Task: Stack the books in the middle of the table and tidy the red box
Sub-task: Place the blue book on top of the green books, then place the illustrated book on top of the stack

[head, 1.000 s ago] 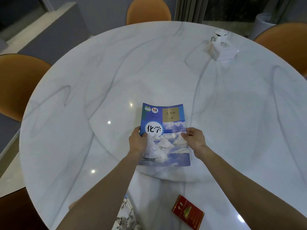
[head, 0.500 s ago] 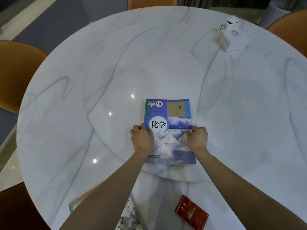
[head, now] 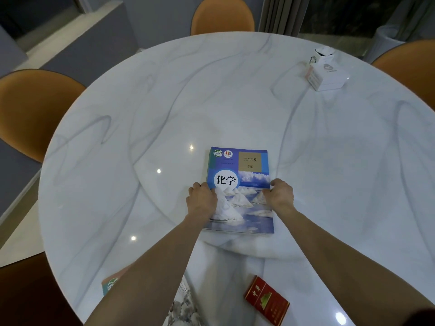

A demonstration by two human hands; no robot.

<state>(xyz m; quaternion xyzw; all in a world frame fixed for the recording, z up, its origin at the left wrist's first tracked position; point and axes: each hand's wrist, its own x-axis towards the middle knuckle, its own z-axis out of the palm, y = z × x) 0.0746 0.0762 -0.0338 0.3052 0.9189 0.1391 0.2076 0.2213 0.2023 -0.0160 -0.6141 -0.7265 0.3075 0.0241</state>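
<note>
Your left hand [head: 202,200] sits on the blue book's [head: 240,182] left edge, fingers curled round the spine side, thumb on the cover; right hand [head: 280,195] does the same on the right edge, so both are closed on the book w/ a light pinch. Book lies flat on the counter [head: 146,128], roughly centre, cover up, title readable from your side, top edge pointing to 12 o'clock. Looks like more than one book stacked there: a second greenish edge shows along the left side, but can't tell how many.

Red box [head: 266,300] is at 5 o'clock from the book, near your counter edge, flat, turned at a slant, well apart from the book and not touched by either hand. Another book [head: 181,302] lies at 7 o'clock near the edge, mostly hidden under your left forearm. White box [head: 326,72] stands at 1 o'clock, far side of the counter. Orange chairs [head: 35,107] ring the counter at 9, 12 and 2 o'clock.
</note>
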